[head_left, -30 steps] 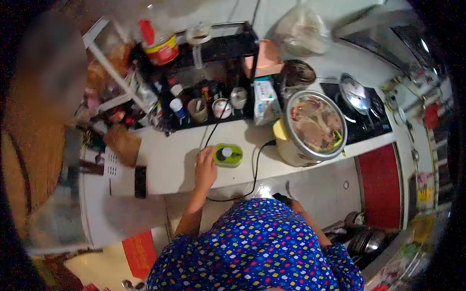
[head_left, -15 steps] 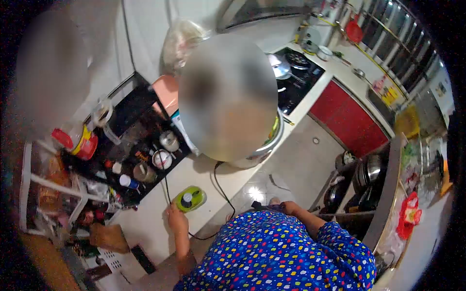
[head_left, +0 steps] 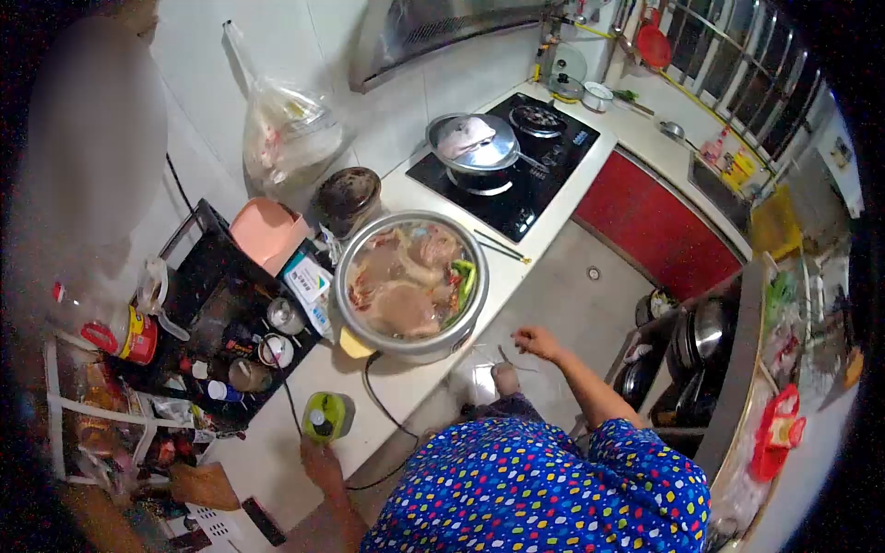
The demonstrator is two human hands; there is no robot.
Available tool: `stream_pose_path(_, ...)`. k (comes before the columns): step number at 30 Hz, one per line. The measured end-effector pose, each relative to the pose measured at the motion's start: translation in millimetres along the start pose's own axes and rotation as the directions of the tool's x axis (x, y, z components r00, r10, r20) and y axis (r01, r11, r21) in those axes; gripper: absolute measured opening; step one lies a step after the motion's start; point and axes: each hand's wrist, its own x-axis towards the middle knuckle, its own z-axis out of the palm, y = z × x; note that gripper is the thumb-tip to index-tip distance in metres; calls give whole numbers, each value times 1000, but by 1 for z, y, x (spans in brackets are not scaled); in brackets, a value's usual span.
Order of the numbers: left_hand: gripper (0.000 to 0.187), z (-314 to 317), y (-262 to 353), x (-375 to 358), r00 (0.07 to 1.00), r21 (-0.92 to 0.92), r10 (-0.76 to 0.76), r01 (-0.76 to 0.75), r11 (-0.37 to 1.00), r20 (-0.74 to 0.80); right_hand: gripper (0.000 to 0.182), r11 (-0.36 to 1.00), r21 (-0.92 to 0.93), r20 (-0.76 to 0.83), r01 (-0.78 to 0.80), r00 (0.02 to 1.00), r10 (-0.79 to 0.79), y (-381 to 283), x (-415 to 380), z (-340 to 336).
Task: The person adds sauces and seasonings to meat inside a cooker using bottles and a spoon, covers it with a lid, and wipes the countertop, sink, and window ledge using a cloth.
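Note:
My left hand (head_left: 321, 464) lies at the counter edge beside a small green container (head_left: 341, 410) with a dark knob on its lid. Its fingers look stretched out, touching or almost touching the container's near side. Over the floor hangs my right hand (head_left: 537, 343), fingers loosely bent and apart, with nothing visible in it. Ahead on the counter stands a large round electric pot (head_left: 417, 351), uncovered. Chunks of meat (head_left: 402, 308) and green vegetable pieces (head_left: 464, 276) sit in liquid inside it. A pale yellow cloth or pad (head_left: 355, 343) is at its near-left rim.
Chopsticks (head_left: 502, 245) lie right of the pot. A lidded pan (head_left: 475, 147) stands on the gas hob (head_left: 530, 198). Left are a black rack (head_left: 207, 286) with jars and a pink bin (head_left: 267, 230). A black cord (head_left: 387, 401) crosses the counter edge. Shelved pans (head_left: 701, 336) stand right.
My right hand has moved from beside my body out over the floor. The view has shifted, and the blurred patch over the pot is gone. My left hand stays by the green container.

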Motion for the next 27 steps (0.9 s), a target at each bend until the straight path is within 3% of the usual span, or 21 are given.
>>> stream_pose_path(1, 49, -24, 27, 5, 1000, 7, -13, 13, 1000, -3, 23, 998, 35, -15, 57, 998, -56, -17, 16, -20)
stream_pose_path(2, 49, -43, 67, 4, 978, -5, -178, 180, 984, 107, 24, 993, 49, -13, 108, 994, -108, -29, 35, -55)
stream_pose_path(5, 51, -52, 85, -5, 946, 132, -298, 282, 950, 127, 26, 966, 43, -43, 255, 966, -254, -65, 94, -115)
stream_pose_path(7, 57, -46, 82, -19, 948, 86, -305, 313, 946, -95, 25, 936, 8, -117, 352, 930, -349, -88, 134, -150)
stream_pose_path(10, 62, -33, 83, -46, 958, 153, -225, 252, 956, -177, 22, 914, -123, -159, 387, 901, -403, -138, 179, -197)
stream_pose_path(13, 62, -41, 122, -68, 945, 128, -307, 320, 939, -111, 23, 890, -213, -190, 404, 876, -443, -170, 230, -223)
stream_pose_path(15, 60, -42, 144, -90, 950, 130, -282, 299, 945, -133, 28, 760, -455, -242, 463, 757, -606, -187, 259, -230)
stream_pose_path(17, 58, -40, 151, -100, 957, 125, -243, 263, 957, -155, 32, 753, -478, -263, 453, 744, -614, -202, 289, -230)
stream_pose_path(18, 55, -37, 147, -104, 958, 112, -277, 284, 952, -78, 33, 724, -492, -275, 484, 702, -657, -207, 296, -229)
stream_pose_path(20, 53, -26, 134, -113, 952, 105, -307, 304, 947, 6, 34, 724, -552, -286, 414, 722, -631, -222, 302, -228)
stream_pose_path(23, 53, 3, 127, -104, 980, 7, -197, 197, 980, 17, 42, 793, -527, -346, 305, 775, -529, -229, 311, -227)
stream_pose_path(26, 52, 3, 152, -97, 971, -47, -220, 225, 973, 99, 44, 705, -649, -273, 286, 778, -566, -240, 318, -230)
stream_pose_path(27, 50, 5, 162, -96, 980, 30, -172, 170, 985, 95, 47, 690, -687, -267, 228, 804, -532, -246, 319, -227)
